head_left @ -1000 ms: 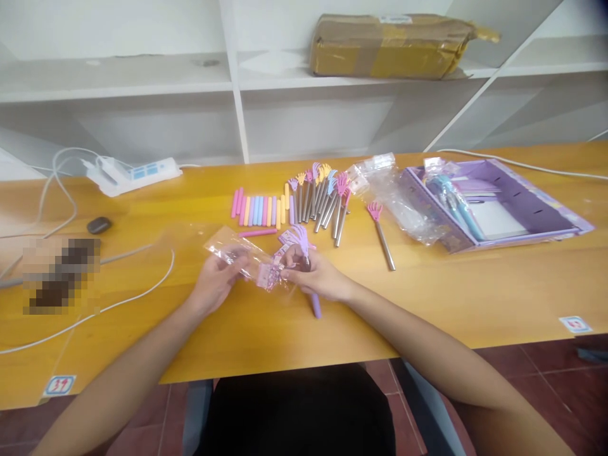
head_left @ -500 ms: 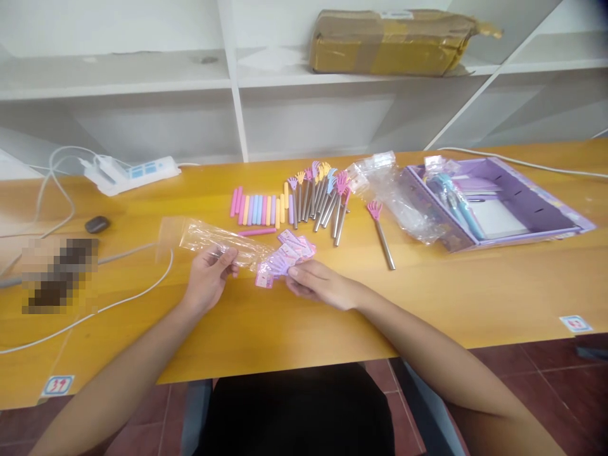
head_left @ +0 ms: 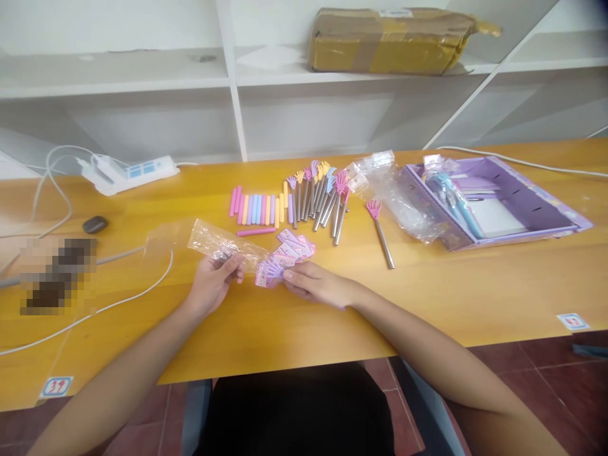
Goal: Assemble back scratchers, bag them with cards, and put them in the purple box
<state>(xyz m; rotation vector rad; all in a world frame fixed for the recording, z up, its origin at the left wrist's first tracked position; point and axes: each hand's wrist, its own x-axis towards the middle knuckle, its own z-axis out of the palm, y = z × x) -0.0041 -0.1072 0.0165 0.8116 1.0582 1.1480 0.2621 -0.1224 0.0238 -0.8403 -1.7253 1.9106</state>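
My left hand [head_left: 212,285] is closed on a clear plastic bag [head_left: 202,237], which stretches away to the upper left and across toward my right hand. My right hand [head_left: 316,282] pinches a back scratcher with a purple claw-shaped head [head_left: 272,270]. That head points left at the bag's near end; whether it is inside the film, I cannot tell. Most of its handle is hidden by my fingers. Just beyond lie several pink-and-purple printed cards [head_left: 295,244], overlapping. Behind them are a row of pastel sticks [head_left: 259,209] and a heap of back scratchers [head_left: 323,193] with metal handles.
A single pink back scratcher [head_left: 381,237] lies right of the heap. More clear bags [head_left: 399,202] rest against a purple box [head_left: 536,235] holding bagged blue items. A white power strip [head_left: 152,169], cables and a small black object [head_left: 95,224] are left. A taped carton [head_left: 394,44] sits on the shelf.
My right hand has moved slightly left, bringing the purple head to the bag's end. My left hand has shifted slightly right with the bag, whose far end has drawn in.
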